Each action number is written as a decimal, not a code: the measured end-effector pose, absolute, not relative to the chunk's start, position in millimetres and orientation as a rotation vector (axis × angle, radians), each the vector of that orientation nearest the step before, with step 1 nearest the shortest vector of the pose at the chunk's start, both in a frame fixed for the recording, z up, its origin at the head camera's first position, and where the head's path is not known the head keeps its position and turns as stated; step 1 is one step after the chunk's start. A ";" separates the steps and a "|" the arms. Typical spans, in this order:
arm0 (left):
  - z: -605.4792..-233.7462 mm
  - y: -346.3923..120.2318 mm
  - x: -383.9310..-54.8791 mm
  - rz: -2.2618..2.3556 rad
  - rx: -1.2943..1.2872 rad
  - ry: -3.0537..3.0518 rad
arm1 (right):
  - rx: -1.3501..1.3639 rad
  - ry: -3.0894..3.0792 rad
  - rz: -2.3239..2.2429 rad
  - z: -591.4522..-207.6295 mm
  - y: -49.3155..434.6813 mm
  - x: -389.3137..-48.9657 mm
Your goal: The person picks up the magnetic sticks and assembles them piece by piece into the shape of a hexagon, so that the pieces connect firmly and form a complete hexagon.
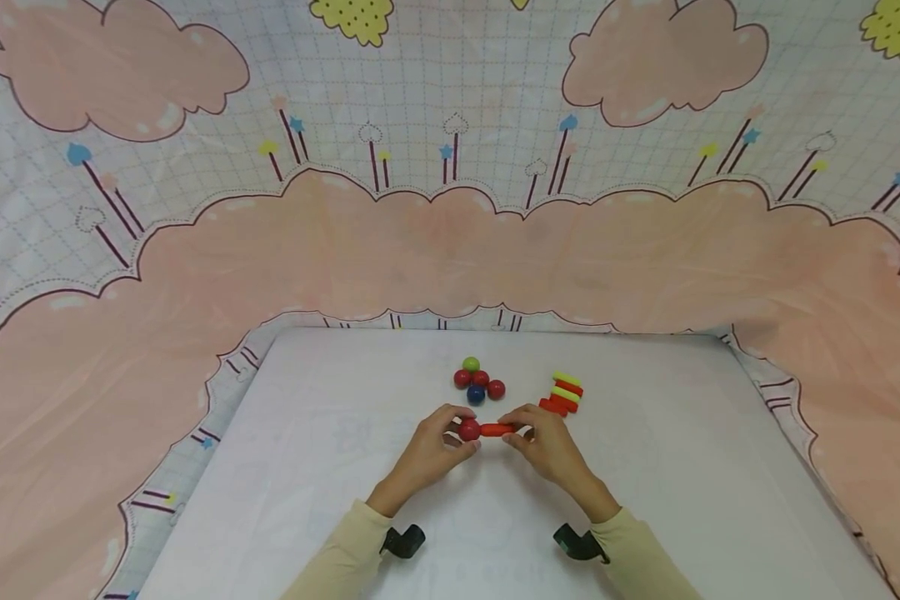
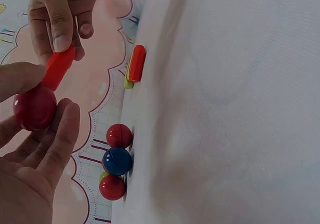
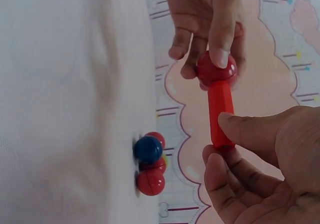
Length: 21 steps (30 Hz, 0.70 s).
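Note:
My left hand (image 1: 429, 451) pinches a shiny red ball (image 1: 468, 430) between thumb and fingers. A short red stick (image 1: 497, 430) is gripped by my right hand (image 1: 553, 448), thumb on one side and fingers at its far end. In the right wrist view the end of the stick (image 3: 220, 109) touches the ball (image 3: 216, 69); whether it sits inside a hole is hidden. Both hands are raised somewhat over the white table, with ball and stick roughly in line. The left wrist view shows the stick's flat-sided surface (image 2: 59, 70) close to the ball (image 2: 35, 108).
Beyond the hands, a cluster of loose balls holds a green ball (image 1: 471, 364), a blue ball (image 1: 476, 394) and several red balls (image 1: 497, 389). To its right lie yellow and red sticks (image 1: 566, 396) side by side. A patterned cloth (image 1: 450, 250) hangs behind the white table (image 1: 307, 500).

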<state>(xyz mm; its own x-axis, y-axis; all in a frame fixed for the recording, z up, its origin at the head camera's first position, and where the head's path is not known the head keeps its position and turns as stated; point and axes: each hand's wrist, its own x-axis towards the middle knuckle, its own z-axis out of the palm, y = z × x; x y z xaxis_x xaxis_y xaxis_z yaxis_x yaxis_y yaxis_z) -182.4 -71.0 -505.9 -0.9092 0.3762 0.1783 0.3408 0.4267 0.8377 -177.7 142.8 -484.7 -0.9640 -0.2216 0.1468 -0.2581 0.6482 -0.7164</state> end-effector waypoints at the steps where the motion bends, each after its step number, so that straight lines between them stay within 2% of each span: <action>1: -506.0 -70.3 -182.5 1.512 0.664 2.629 | 0.420 -2.808 1.230 -484.2 142.0 -177.1; 13: -511.7 -68.2 -183.5 1.409 0.757 2.735 | 0.489 -2.799 1.288 -485.0 134.0 -176.2; 21: -516.3 -80.6 -186.6 1.368 0.626 2.749 | 0.333 -2.742 1.222 -488.6 141.7 -197.7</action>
<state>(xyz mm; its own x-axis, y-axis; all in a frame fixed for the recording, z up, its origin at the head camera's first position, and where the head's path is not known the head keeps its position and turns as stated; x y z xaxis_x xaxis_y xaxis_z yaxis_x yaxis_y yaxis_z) -186.6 -80.6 -516.3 -0.9201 0.3542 0.1671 0.3469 0.5391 0.7675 -197.7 141.7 -488.6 -0.9685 -0.1504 0.1984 -0.2481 0.6495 -0.7188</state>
